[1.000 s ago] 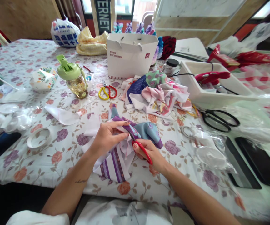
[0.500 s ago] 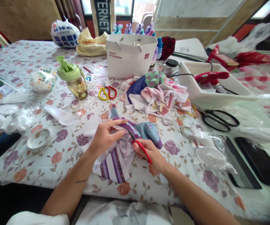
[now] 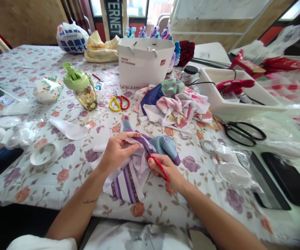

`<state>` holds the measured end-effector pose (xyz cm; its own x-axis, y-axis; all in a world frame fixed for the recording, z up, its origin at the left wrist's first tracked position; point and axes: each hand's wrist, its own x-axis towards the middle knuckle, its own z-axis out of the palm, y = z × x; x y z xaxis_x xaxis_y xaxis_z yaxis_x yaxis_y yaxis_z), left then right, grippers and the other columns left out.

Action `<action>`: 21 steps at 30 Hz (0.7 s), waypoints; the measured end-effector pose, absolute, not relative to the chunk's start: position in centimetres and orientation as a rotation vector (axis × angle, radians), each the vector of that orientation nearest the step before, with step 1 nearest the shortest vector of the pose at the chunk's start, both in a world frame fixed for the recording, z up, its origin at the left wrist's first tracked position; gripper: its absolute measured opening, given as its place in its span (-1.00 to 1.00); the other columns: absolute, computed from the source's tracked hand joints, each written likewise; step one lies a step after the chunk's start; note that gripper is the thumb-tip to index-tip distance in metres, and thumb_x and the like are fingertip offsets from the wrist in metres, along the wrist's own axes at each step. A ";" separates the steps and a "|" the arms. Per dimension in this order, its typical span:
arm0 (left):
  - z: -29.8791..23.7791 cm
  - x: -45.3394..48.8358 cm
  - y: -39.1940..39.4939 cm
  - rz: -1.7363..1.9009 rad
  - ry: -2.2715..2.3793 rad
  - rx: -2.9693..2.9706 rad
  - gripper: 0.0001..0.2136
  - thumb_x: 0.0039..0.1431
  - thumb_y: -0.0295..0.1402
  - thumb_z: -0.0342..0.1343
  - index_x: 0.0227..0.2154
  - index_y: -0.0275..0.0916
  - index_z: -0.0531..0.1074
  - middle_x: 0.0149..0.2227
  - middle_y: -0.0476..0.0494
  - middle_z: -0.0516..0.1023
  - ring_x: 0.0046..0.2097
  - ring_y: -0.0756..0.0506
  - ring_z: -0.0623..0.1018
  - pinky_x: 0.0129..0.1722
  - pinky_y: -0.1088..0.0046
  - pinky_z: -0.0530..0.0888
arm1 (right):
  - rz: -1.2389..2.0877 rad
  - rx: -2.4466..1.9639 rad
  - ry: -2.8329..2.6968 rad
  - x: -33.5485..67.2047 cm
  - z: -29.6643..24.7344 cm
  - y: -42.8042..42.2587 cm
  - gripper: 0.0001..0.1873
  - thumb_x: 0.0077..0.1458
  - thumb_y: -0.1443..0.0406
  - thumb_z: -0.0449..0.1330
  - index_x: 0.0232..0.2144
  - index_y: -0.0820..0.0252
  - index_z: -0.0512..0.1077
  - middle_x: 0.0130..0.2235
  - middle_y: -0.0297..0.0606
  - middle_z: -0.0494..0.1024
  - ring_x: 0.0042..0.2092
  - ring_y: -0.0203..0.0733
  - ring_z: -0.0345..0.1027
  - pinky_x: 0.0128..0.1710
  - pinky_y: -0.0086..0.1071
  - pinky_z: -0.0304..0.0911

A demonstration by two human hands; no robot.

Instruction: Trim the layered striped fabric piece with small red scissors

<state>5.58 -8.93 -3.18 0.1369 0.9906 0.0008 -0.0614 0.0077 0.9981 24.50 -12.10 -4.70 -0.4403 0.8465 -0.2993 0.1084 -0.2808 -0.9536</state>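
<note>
My left hand (image 3: 121,147) pinches the edge of a purple, blue and white patterned fabric (image 3: 164,144) between thumb and fingers. In my right hand (image 3: 167,170) is a pair of red-handled scissors (image 3: 161,167), its blades lying against the fabric close to my left fingertips. Part of the blades is hidden in the cloth folds. The lower part of the cloth, with purple and white stripes (image 3: 127,184), spreads on the table below my hands. Just beyond lies a pile of printed fabric pieces (image 3: 176,104).
Yellow-and-red-handled scissors (image 3: 119,103) and a green-lidded bottle (image 3: 81,90) stand ahead to the left. A roll of tape (image 3: 43,154) lies at left. On the right are black scissors (image 3: 243,133), a white tray (image 3: 209,93) and a dark phone (image 3: 290,180). A white paper bag (image 3: 146,64) stands behind.
Almost nothing differs. My right hand and the red-handled scissors have shifted very slightly; my left hand keeps its grip on the fabric.
</note>
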 end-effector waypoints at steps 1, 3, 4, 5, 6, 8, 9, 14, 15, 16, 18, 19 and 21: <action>-3.2 5.6 -8.9 1.140 1.074 1.238 -0.77 -0.01 -0.38 0.35 -0.24 -0.25 0.60 -0.17 -0.18 0.65 -0.16 -0.15 0.61 -0.15 0.39 0.53 | 1.775 -1.207 -1.424 24.5 -4.7 -12.1 -0.41 0.06 -0.18 0.15 -0.61 0.12 0.09 -0.65 -0.53 0.01 -0.59 -0.39 -0.20 -0.59 -0.41 -0.26; -3.3 5.6 -9.0 1.147 1.094 1.268 -0.80 -0.02 -0.36 0.36 -0.29 -0.24 0.61 -0.21 -0.16 0.65 -0.20 -0.15 0.61 -0.18 0.39 0.53 | 1.774 -1.208 -1.422 24.5 -4.6 -12.1 -0.41 0.06 -0.18 0.15 -0.61 0.12 0.09 -0.65 -0.53 0.01 -0.59 -0.38 -0.20 -0.59 -0.41 -0.26; -3.3 5.6 -9.0 1.147 1.104 1.279 -0.81 -0.02 -0.36 0.36 -0.30 -0.24 0.61 -0.22 -0.16 0.65 -0.21 -0.15 0.61 -0.20 0.39 0.53 | 1.774 -1.207 -1.422 24.5 -4.6 -12.1 -0.41 0.05 -0.18 0.16 -0.61 0.12 0.10 -0.65 -0.53 0.02 -0.59 -0.38 -0.19 -0.59 -0.40 -0.26; -3.3 5.6 -9.0 1.145 1.112 1.286 -0.82 -0.02 -0.35 0.35 -0.30 -0.24 0.61 -0.22 -0.16 0.65 -0.21 -0.15 0.61 -0.21 0.39 0.53 | 1.774 -1.206 -1.422 24.5 -4.6 -12.1 -0.41 0.05 -0.18 0.16 -0.61 0.12 0.10 -0.65 -0.53 0.02 -0.59 -0.38 -0.19 -0.59 -0.40 -0.26; -3.3 5.6 -9.0 1.144 1.118 1.286 -0.81 -0.01 -0.35 0.35 -0.29 -0.23 0.62 -0.21 -0.16 0.65 -0.20 -0.16 0.61 -0.20 0.39 0.53 | 1.775 -1.205 -1.422 24.5 -4.6 -12.1 -0.41 0.05 -0.18 0.16 -0.61 0.12 0.10 -0.65 -0.52 0.03 -0.59 -0.38 -0.19 -0.59 -0.40 -0.26; -3.3 5.6 -9.0 1.141 1.123 1.273 -0.80 -0.01 -0.36 0.35 -0.27 -0.23 0.62 -0.19 -0.16 0.65 -0.17 -0.17 0.61 -0.18 0.39 0.53 | 1.775 -1.202 -1.422 24.5 -4.5 -12.1 -0.41 0.05 -0.18 0.16 -0.61 0.12 0.10 -0.65 -0.52 0.03 -0.59 -0.38 -0.19 -0.59 -0.41 -0.25; -3.3 5.6 -9.0 1.140 1.121 1.263 -0.79 0.00 -0.36 0.35 -0.25 -0.22 0.62 -0.17 -0.16 0.65 -0.15 -0.17 0.61 -0.17 0.39 0.53 | 1.777 -1.200 -1.422 24.5 -4.5 -12.1 -0.41 0.05 -0.18 0.16 -0.62 0.12 0.10 -0.65 -0.52 0.03 -0.59 -0.38 -0.19 -0.60 -0.41 -0.25; -3.2 5.6 -9.0 1.139 1.120 1.255 -0.76 -0.01 -0.39 0.35 -0.22 -0.24 0.63 -0.14 -0.18 0.65 -0.08 -0.20 0.60 -0.12 0.38 0.53 | 1.781 -1.188 -1.425 24.5 -4.6 -12.1 -0.41 0.05 -0.19 0.16 -0.61 0.13 0.12 -0.64 -0.53 0.02 -0.59 -0.39 -0.19 -0.60 -0.42 -0.23; -3.2 5.6 -9.0 1.135 1.121 1.263 -0.75 -0.02 -0.39 0.36 -0.22 -0.25 0.63 -0.13 -0.19 0.65 -0.08 -0.20 0.60 -0.12 0.38 0.53 | 1.784 -1.186 -1.426 24.5 -4.7 -12.1 -0.41 0.04 -0.20 0.16 -0.60 0.13 0.12 -0.64 -0.53 0.02 -0.59 -0.38 -0.19 -0.60 -0.42 -0.23; -3.2 5.6 -9.0 1.128 1.122 1.274 -0.75 -0.02 -0.38 0.36 -0.22 -0.25 0.63 -0.13 -0.20 0.65 -0.08 -0.21 0.61 -0.12 0.37 0.53 | 1.788 -1.184 -1.426 24.5 -4.7 -12.1 -0.41 0.04 -0.20 0.16 -0.60 0.13 0.12 -0.64 -0.53 0.02 -0.59 -0.38 -0.19 -0.60 -0.43 -0.23; -3.2 5.6 -9.0 1.108 1.126 1.297 -0.73 -0.02 -0.36 0.36 -0.20 -0.26 0.63 -0.13 -0.22 0.65 -0.11 -0.21 0.61 -0.14 0.37 0.54 | 1.795 -1.181 -1.428 24.5 -4.8 -12.1 -0.41 0.04 -0.20 0.16 -0.59 0.12 0.11 -0.63 -0.53 0.02 -0.59 -0.39 -0.19 -0.60 -0.43 -0.23; -3.2 5.5 -9.0 1.095 1.128 1.307 -0.72 -0.02 -0.35 0.36 -0.20 -0.26 0.63 -0.13 -0.23 0.65 -0.14 -0.20 0.62 -0.16 0.37 0.54 | 1.798 -1.180 -1.430 24.6 -4.8 -12.1 -0.41 0.03 -0.20 0.16 -0.59 0.12 0.11 -0.63 -0.53 0.02 -0.59 -0.39 -0.20 -0.60 -0.43 -0.24; -3.3 5.5 -9.0 1.075 1.124 1.316 -0.71 -0.02 -0.34 0.36 -0.18 -0.26 0.63 -0.14 -0.23 0.65 -0.20 -0.17 0.62 -0.20 0.38 0.54 | 1.807 -1.175 -1.436 24.6 -4.8 -12.1 -0.40 0.03 -0.20 0.17 -0.59 0.12 0.10 -0.63 -0.54 0.01 -0.59 -0.39 -0.20 -0.60 -0.43 -0.25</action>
<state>5.49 -9.03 -3.29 0.1555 0.9878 0.0011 0.0452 -0.0082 0.9989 24.62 -12.10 -4.77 -0.4706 0.8314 -0.2955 0.0998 -0.2827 -0.9540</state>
